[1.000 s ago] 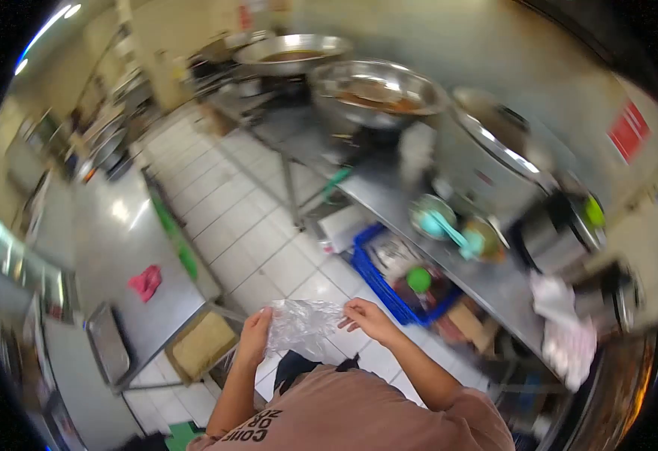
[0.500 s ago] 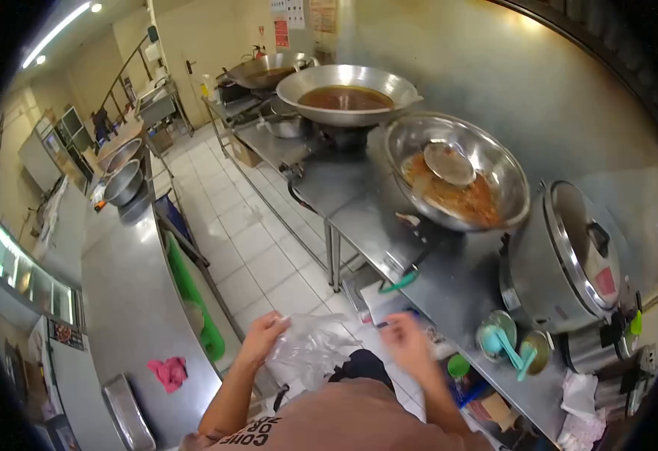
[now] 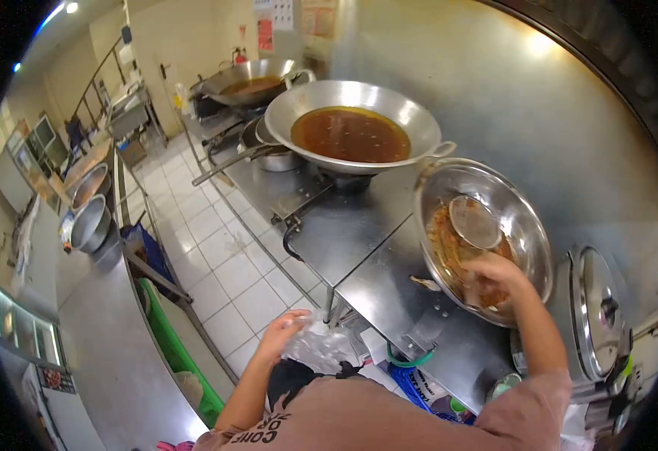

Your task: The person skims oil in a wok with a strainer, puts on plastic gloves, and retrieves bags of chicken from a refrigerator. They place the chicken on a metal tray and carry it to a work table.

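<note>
A clear plastic bag (image 3: 318, 344) hangs from my left hand (image 3: 282, 331), whose fingers are closed on it in front of my body. My right hand (image 3: 490, 276) reaches down into a large steel bowl (image 3: 528, 237), over orange-brown food (image 3: 449, 237) at its bottom. Its fingers are blurred, so what they hold, if anything, cannot be made out. Just beyond that hand a round strainer (image 3: 475, 222) lies in the bowl.
A wide wok of brown liquid (image 3: 351, 135) stands on the right-hand counter, with a second wok (image 3: 254, 84) behind. A lidded steel pot (image 3: 596, 308) is at right. Steel bowls (image 3: 91, 224) sit on the left counter (image 3: 111, 331), beside a green tray (image 3: 175, 357).
My right hand has moved from in front of my body up and right into the steel bowl. My left hand still holds the bag. The view has shifted.
</note>
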`<state>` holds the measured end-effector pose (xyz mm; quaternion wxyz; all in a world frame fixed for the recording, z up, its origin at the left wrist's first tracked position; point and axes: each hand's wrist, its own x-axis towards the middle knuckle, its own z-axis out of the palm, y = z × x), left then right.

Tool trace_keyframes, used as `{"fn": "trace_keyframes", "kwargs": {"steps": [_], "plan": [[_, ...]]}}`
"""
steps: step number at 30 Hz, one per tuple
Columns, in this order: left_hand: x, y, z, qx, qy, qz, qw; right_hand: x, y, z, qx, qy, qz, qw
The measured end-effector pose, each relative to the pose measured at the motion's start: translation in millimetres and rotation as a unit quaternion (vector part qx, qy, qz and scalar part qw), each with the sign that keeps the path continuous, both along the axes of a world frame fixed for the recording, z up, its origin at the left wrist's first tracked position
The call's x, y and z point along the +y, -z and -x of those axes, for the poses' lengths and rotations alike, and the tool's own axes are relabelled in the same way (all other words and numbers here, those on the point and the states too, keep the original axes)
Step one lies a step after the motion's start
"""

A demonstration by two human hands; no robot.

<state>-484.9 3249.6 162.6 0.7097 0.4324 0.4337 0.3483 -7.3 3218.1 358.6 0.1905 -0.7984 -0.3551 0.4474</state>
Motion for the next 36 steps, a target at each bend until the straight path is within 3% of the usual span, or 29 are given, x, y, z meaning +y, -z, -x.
{"fn": "trace_keyframes", "kwargs": {"steps": [2, 3, 4, 6, 8, 11, 13, 16, 17, 18, 19, 20, 22, 24, 26, 29, 31, 34, 36], "plan": [[27.8, 23.4, 35.3, -0.085, -0.091, 0.048, 0.991, -16.2, -20.9, 12.5, 0.122, 0.122, -0.029, 0.985], [47.8, 44.0, 58.5, -0.079, -0.108, 0.064, 0.989, -24.4, -34.2, 21.8, 0.119, 0.240, -0.059, 0.962], [70.6, 69.9, 83.9, -0.072, -0.124, 0.079, 0.987, -38.7, -29.2, -2.0, 0.124, 0.179, -0.076, 0.973], [119.0, 94.3, 121.6, -0.042, -0.133, 0.113, 0.984, -56.2, -48.8, 16.8, 0.000, 0.145, -0.073, 0.987], [164.5, 110.0, 145.6, -0.003, -0.126, 0.159, 0.979, -56.5, -69.2, 72.3, -0.054, 0.229, -0.091, 0.968], [236.0, 115.7, 170.0, 0.144, -0.072, 0.087, 0.983, -45.5, -96.8, 120.7, -0.204, 0.246, -0.071, 0.945], [281.1, 110.2, 169.5, 0.196, -0.002, 0.012, 0.981, -39.7, -98.6, 109.1, -0.377, 0.209, -0.095, 0.897], [343.3, 100.1, 138.7, 0.240, 0.162, -0.010, 0.957, 21.6, -126.9, 125.6, -0.468, 0.141, -0.101, 0.866], [365.0, 142.0, 115.4, 0.241, 0.123, -0.254, 0.929, 59.4, -132.7, 139.2, -0.525, 0.085, -0.122, 0.838], [379.0, 179.5, 92.0, 0.223, 0.076, -0.481, 0.844, 108.6, -152.4, 166.7, -0.470, 0.089, -0.068, 0.876], [383.4, 164.9, 72.7, 0.272, 0.129, -0.392, 0.869, 159.8, -166.0, 208.6, -0.430, 0.148, -0.046, 0.889], [391.8, 148.1, 53.1, 0.317, 0.178, -0.301, 0.882, 179.6, -145.0, 178.5, -0.495, 0.101, -0.086, 0.859], [399.2, 156.0, 31.6, 0.338, 0.192, -0.260, 0.884, 226.8, -105.4, 121.9, -0.647, -0.018, -0.089, 0.757], [402.7, 157.9, 24.5, 0.369, 0.195, -0.242, 0.876, 290.7, -99.8, 141.7, -0.665, -0.008, 0.004, 0.747], [396.6, 145.1, 27.5, 0.405, 0.199, -0.252, 0.856, 332.3, -82.7, 137.2, -0.665, -0.042, 0.015, 0.746], [393.2, 136.0, 27.8, 0.369, 0.152, -0.268, 0.877, 368.8, -51.4, 105.3, -0.638, -0.084, 0.047, 0.764], [388.4, 130.8, 30.9, 0.360, 0.137, -0.257, 0.886, 387.4, -27.2, 91.0, -0.601, -0.267, 0.040, 0.752], [386.3, 138.6, 28.6, 0.318, 0.108, -0.243, 0.910, 405.0, -21.0, 106.3, -0.432, -0.268, 0.015, 0.861], [384.1, 141.0, 27.2, 0.327, 0.106, -0.230, 0.911, 415.2, -29.9, 149.9, -0.333, -0.208, 0.031, 0.919]]}}
